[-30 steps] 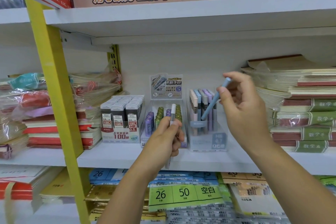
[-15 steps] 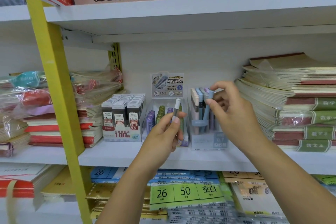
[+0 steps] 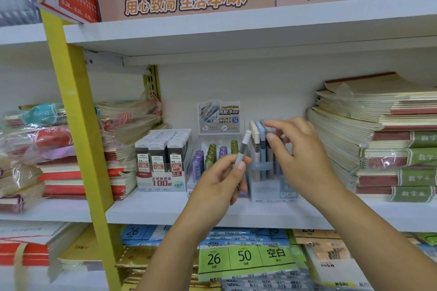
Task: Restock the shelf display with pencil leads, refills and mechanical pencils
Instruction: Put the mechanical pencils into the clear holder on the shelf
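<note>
a grey-and-white mechanical pencil [image 3: 241, 150] is held upright, cap end up, just in front of the shelf [image 3: 165, 210]. it is pinched between thumb and curled fingers of the left hand [image 3: 220, 186], probably kept ready as the next one for the clear pencil box [image 3: 272, 192] just to its right. over that box's standing pencils [image 3: 259, 139] the right hand [image 3: 300, 156] is poised, thumb and forefinger apart with nothing clamped; contact with the caps cannot be told. lead tubes [image 3: 211, 156] stand further left.
</note>
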`<state>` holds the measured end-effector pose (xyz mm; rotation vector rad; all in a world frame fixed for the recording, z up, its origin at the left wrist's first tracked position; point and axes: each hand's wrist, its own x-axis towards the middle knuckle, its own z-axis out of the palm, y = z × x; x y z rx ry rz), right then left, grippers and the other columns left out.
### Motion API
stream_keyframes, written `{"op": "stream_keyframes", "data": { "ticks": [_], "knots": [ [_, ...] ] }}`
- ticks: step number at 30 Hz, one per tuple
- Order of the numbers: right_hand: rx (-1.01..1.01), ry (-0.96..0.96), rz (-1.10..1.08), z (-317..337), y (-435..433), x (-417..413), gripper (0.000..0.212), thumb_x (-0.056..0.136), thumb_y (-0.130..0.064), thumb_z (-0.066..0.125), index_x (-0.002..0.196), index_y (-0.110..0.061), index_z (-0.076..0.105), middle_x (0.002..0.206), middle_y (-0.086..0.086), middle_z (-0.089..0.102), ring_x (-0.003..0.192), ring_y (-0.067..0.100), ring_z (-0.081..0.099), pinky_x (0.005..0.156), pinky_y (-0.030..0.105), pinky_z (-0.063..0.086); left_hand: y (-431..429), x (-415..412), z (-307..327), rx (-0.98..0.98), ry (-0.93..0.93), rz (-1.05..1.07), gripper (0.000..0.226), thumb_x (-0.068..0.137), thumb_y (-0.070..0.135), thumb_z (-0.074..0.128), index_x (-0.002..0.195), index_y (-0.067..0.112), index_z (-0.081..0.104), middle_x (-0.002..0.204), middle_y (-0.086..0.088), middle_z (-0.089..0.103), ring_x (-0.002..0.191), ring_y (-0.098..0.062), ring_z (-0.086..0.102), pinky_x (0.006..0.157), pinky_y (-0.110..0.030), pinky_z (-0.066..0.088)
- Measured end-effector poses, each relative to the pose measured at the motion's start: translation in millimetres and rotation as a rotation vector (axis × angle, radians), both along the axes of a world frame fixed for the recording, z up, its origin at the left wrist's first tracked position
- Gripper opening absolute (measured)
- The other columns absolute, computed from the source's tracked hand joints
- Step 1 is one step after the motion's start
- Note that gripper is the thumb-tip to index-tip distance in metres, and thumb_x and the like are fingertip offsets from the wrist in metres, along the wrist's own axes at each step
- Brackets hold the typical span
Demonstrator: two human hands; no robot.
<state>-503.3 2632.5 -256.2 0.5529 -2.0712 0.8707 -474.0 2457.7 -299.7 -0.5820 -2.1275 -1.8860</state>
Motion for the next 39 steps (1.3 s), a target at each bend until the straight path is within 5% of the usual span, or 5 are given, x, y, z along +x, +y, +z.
{"op": "stream_keyframes", "data": {
  "ticks": [5,12,17,22,39],
  "knots": [
    [-0.313,-0.332,0.517,9,-5,18,0.022,0.092,-0.020,0.062,0.109,-0.032,0.066,0.087,-0.005,0.074,0.084,0.007,0.068,0.076,0.016,0.052,13,0,2,0.016,0.024,-0.042,0.021,0.102,0.033,0.051,0.106,0.041,0.070,0.066,0.006,0.056,0.054,-0.005,0.044,0.052,-0.017,0.038],
    [-0.606,-0.048,0.352,23,26,14,0.012,0.099,-0.021,0.051,0.102,-0.031,0.056,0.087,-0.007,0.071,0.076,0.008,0.068,0.061,0.018,0.053,23,-11,-7,-0.030,0.168,0.229,0.022,0.094,0.026,0.066,0.107,0.044,0.066,0.093,0.023,0.056,0.087,-0.004,0.059,0.077,-0.040,0.061],
    [-0.400,0.066,0.209,22,45,9,0.017,0.100,-0.022,0.049,0.105,-0.038,0.052,0.089,-0.006,0.066,0.085,0.006,0.066,0.073,0.026,0.054,20,-14,-17,-0.368,0.323,0.357,0.042,0.094,0.032,0.065,0.129,0.051,0.052,0.129,0.047,0.034,0.131,0.008,0.035,0.093,-0.004,0.041],
    [-0.145,0.001,0.084,10,42,0,0.018,0.098,-0.024,0.050,0.112,-0.035,0.054,0.093,-0.007,0.065,0.087,0.012,0.063,0.072,0.033,0.053,21,-16,-22,-0.461,0.331,0.416,0.043,0.095,0.028,0.064,0.136,0.038,0.056,0.139,0.031,0.042,0.119,0.030,0.023,0.107,-0.040,0.046],
    [0.015,-0.036,-0.034,-2,39,-16,0.019,0.092,-0.023,0.061,0.105,-0.036,0.055,0.088,-0.015,0.056,0.085,0.008,0.053,0.068,0.018,0.038,18,-17,-25,-0.475,0.359,0.416,0.043,0.095,0.032,0.063,0.135,0.046,0.053,0.142,0.031,0.044,0.132,0.011,0.033,0.116,-0.027,0.032]
  ]
}}
